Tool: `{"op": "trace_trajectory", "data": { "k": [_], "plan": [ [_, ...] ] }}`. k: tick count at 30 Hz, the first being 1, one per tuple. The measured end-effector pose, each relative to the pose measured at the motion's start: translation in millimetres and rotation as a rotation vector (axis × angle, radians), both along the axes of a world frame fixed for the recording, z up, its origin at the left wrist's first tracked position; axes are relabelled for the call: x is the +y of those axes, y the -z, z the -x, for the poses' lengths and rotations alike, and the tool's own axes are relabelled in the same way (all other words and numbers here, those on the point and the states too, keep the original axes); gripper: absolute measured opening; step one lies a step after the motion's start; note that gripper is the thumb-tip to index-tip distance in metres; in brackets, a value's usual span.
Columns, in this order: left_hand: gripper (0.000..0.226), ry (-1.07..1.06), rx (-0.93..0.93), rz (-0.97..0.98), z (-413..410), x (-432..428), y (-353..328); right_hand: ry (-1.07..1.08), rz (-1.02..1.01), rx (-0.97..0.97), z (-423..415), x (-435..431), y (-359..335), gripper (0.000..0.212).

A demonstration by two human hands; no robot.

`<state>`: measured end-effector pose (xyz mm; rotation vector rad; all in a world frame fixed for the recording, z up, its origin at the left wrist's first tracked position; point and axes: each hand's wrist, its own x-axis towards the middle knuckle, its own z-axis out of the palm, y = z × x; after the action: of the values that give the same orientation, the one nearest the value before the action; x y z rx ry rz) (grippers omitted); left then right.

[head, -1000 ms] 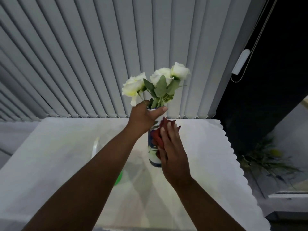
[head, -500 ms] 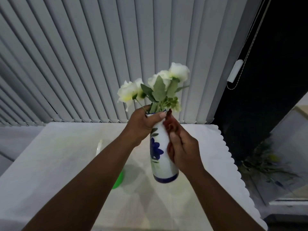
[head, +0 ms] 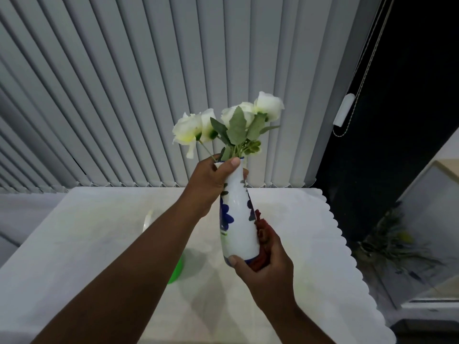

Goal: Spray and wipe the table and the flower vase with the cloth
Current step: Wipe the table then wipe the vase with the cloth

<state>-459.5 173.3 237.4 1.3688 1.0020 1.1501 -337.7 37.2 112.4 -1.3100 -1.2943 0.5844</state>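
At centre frame, the vase (head: pixel 238 219) is held clear above the desk (head: pixel 310 244), tilted slightly. Left hand (head: pixel 211 180) is wrapped around the neck just under the rim, thumb across the front. Right hand (head: pixel 265 264) cups the lower body from the right, thumb pressed on the base, with the red cloth (head: pixel 262 234) bunched between palm and vase. Flowers (head: pixel 231 122) stand loose in the mouth. Below the left forearm, a green bottle (head: pixel 176 270) is partly hidden on the desk; its type cannot be confirmed. Judged step: wiping the vase's lower side. Risks: the glazed surface, if sprayed wet, may slip through the neck grip; further tilting could let the stems slide out; a drop from this height onto the desk would likely break the vase. The desk edge at right is near.
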Motion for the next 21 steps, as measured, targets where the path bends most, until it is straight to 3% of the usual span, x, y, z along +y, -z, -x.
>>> {"op": "trace_trajectory", "data": {
  "k": [4, 8, 11, 14, 18, 21],
  "plan": [
    [0.061, -0.187, 0.125, 0.081, -7.2, -1.6, -2.2, 0.097, -0.016, -0.163, -5.6, 2.1, 1.2, 0.091],
    [0.047, -0.26, 0.172, 0.051, -9.3, -3.6, 1.6, 0.059, -0.136, -0.497, -5.2, 5.9, -7.4, 0.088],
    [0.032, -0.152, 0.21, -0.009, -9.1, -10.3, 5.2, -0.071, -0.2, -0.592, -9.6, 20.6, -28.9, 0.077],
    [0.025, -0.03, 0.226, -0.099, -7.9, -17.3, 5.1, -0.24, -0.057, -0.37, -19.0, 37.6, -59.2, 0.077],
    [0.021, 0.041, 0.114, -0.12, -4.2, -13.0, -6.2, -0.337, 0.057, -0.003, -28.3, 36.1, -66.9, 0.067],
    [0.024, 0.067, -0.053, -0.066, 2.3, -6.0, -13.1, -0.407, 0.173, 0.081, -28.2, 18.3, -44.9, 0.09]
  ]
}}
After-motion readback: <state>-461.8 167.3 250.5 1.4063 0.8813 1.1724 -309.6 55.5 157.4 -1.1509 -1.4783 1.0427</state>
